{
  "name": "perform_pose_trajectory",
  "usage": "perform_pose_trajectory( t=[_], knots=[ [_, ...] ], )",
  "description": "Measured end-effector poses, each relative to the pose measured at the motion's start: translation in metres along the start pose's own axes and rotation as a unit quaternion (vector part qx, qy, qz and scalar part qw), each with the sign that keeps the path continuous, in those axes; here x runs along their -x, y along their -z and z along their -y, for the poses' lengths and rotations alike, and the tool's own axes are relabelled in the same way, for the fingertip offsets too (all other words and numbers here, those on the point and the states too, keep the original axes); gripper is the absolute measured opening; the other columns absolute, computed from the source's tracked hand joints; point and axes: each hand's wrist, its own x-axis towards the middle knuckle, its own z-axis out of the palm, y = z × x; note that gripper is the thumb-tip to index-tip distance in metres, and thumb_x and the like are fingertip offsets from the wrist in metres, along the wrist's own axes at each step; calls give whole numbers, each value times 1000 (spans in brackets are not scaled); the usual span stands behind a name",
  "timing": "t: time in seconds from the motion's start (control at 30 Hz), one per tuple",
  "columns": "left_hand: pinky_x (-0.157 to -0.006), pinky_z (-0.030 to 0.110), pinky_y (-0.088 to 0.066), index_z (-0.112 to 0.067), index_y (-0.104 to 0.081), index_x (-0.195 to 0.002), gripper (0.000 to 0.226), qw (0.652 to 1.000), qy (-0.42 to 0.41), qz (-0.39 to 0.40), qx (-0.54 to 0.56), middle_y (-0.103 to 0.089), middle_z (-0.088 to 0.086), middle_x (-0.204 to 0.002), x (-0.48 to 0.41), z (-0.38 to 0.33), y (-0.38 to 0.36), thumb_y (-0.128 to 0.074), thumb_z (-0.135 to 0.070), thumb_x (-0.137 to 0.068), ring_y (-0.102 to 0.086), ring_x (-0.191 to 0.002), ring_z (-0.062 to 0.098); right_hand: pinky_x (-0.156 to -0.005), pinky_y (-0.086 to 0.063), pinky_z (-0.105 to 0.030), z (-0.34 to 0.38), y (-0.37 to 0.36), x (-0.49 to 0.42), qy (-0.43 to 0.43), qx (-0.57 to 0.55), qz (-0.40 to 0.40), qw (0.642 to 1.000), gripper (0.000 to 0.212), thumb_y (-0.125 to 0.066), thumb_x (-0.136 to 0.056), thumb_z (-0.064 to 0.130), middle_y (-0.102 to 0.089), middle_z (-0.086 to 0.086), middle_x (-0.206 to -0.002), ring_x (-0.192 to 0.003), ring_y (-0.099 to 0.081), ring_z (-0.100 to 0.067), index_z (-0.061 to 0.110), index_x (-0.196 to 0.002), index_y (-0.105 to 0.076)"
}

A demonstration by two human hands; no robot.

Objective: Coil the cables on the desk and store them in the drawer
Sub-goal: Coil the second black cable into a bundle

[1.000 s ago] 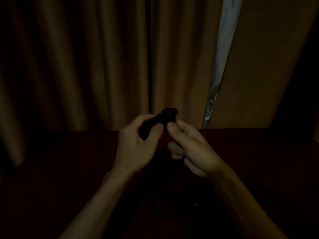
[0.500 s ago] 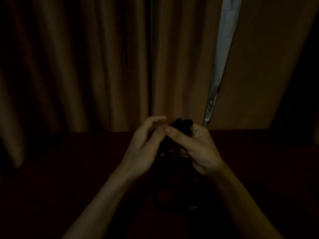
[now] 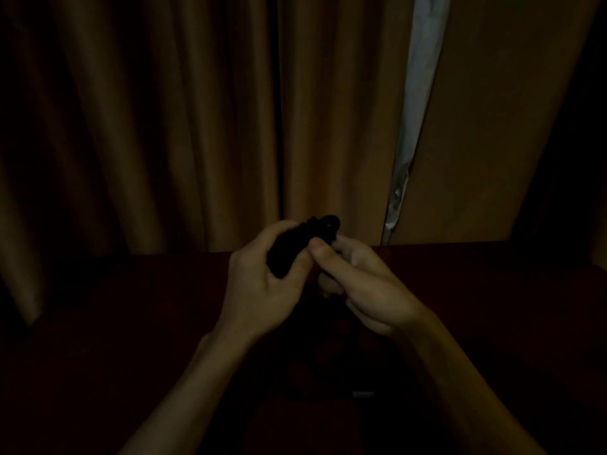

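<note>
Between both hands, a black cable bundle (image 3: 297, 246) is being gripped: left hand (image 3: 262, 284) wrapping it, right hand (image 3: 364, 284) pinching its top (lighting's dim).

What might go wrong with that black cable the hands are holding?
The left hand grips the black cable bundle while the right hand pinches its top; if that pinch slips, the loops might spring apart. It is very dim, so any slack trailing toward the desk is hard to see and might snag.
</note>
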Motion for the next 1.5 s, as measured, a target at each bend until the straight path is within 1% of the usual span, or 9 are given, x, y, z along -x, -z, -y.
perform_pose_trajectory(
  t=[0.2,0.33,0.5,0.67,0.77,0.87,1.1,1.3,1.5],
  knots=[
    [-62,18,-50,-22,-73,-103,15,966,175,-63,181,-76,-7,-87,-10,-5,5,-68,-30,-91,-69,-76,6,-66,-41,-24,-4,5,-1,-22,-81,50,995,29,-56,-97,39,-27,5,-69,-54,-29,-3,16,-111,-66],
    [-52,24,-38,-8,-74,-106,39,895,288,54,337,-71,7,-89,-13,-14,9,-64,-40,-87,-59,-62,13,-47,-24,-18,-8,11,-2,38,-74,-4,997,19,-66,-93,34,-48,0,-76,-52,-31,-3,26,-110,-66],
    [-48,19,-44,-13,-77,-106,42,797,350,215,443,-65,10,-83,-10,-17,13,-58,-45,-88,-56,-59,14,-48,-25,-20,-4,20,6,40,-48,79,995,21,-74,-90,39,-59,7,-72,-52,-40,-7,20,-99,-72],
    [-51,27,-42,-15,-68,-121,50,905,296,177,251,-73,12,-94,-9,-13,4,-44,-53,-97,-65,-68,20,-59,-54,-45,-3,13,2,78,-36,-14,996,43,-72,-93,22,-60,-32,-78,-65,-61,-31,-14,-110,-57],
    [-62,23,-52,-27,-58,-125,30,969,190,93,127,-70,-10,-113,-4,-10,-1,-65,-36,-97,-71,-92,9,-43,-42,-18,3,6,2,87,-49,-106,989,36,-73,-83,25,-61,1,-62,-47,-54,-4,-4,-99,-60],
    [-76,12,-53,-30,-54,-130,53,997,29,76,-9,-67,-20,-112,3,-9,-4,-81,-25,-85,-66,-101,-3,-38,-34,-10,5,-2,1,93,-62,-147,983,25,-71,-90,17,-52,11,-49,-38,-46,2,1,-80,-53],
    [-61,7,-46,-17,-60,-130,39,991,-65,-2,-114,-67,-16,-94,5,-3,-6,-65,-34,-95,-65,-78,-2,-42,-32,-13,4,-11,1,77,-30,-134,988,32,-65,-95,27,-48,13,-49,-40,-43,1,10,-75,-46],
    [-58,22,-50,-24,-72,-99,20,988,118,-21,98,-72,-10,-80,-4,-9,-1,-56,-35,-93,-67,-71,6,-49,-32,-20,4,1,1,77,-38,-52,995,25,-63,-94,29,-34,4,-56,-47,-31,-5,9,-85,-51],
    [-49,27,-32,-4,-70,-91,41,901,273,108,319,-63,10,-67,-6,-17,-1,-46,-37,-92,-46,-50,16,-43,-32,-16,2,7,4,58,-79,4,995,41,-72,-86,30,-59,-4,-67,-41,-39,-2,14,-122,-61]
  ],
)
